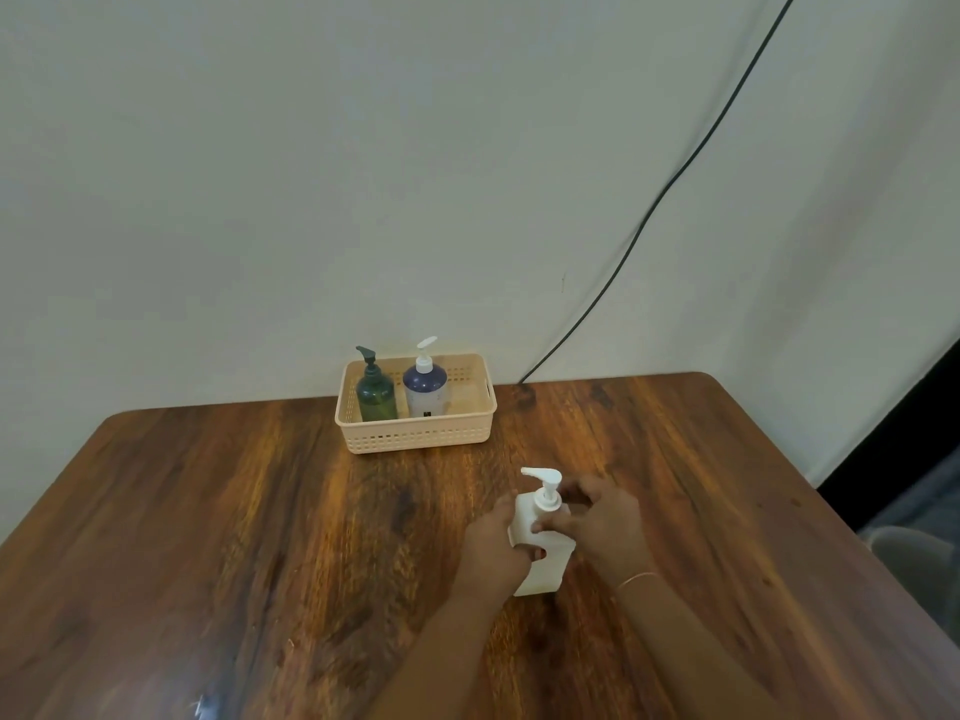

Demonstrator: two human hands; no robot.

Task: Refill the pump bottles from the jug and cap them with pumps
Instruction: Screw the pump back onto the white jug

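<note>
Gripping white rectangular plastic pump bottle [543,561] with left hand [493,548] from left, pinching its shoulder with right hand [602,522] from right, just under white pump [545,485]. Upright on wooden desk [260,511], near centre; axis vertical.

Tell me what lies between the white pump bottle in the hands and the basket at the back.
Nothing: in the head view only bare wooden table separates the white pump bottle from the basket.

A dark-grained wooden table [218,511] stands against a plain pale wall [311,174] crossed by a black cable [670,184].
</note>
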